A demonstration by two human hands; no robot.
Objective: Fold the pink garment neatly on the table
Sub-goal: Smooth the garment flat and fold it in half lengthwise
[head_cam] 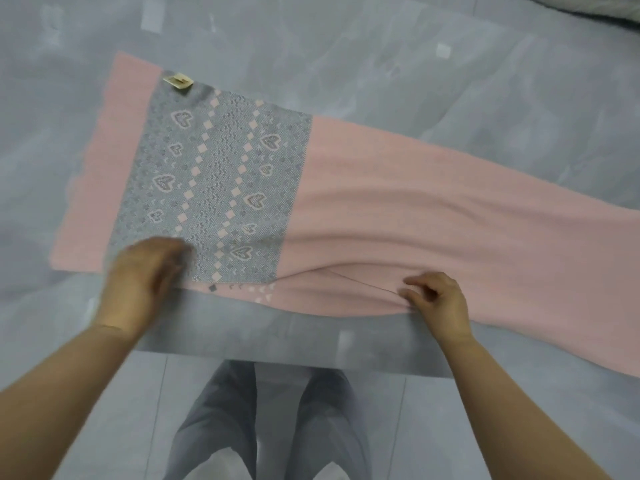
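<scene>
pink garment (398,216) lying flat, long axis left-right

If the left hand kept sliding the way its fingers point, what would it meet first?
Probably only more of the grey heart-patterned panel of the pink garment; the left hand already lies on it, blurred.

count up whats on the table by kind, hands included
pink garment: 1
small tag on the garment's far corner: 1
hands: 2, the left hand on the near edge of the grey heart-patterned panel, the right hand pinching the near pink edge
table: 1
total: 5
</scene>
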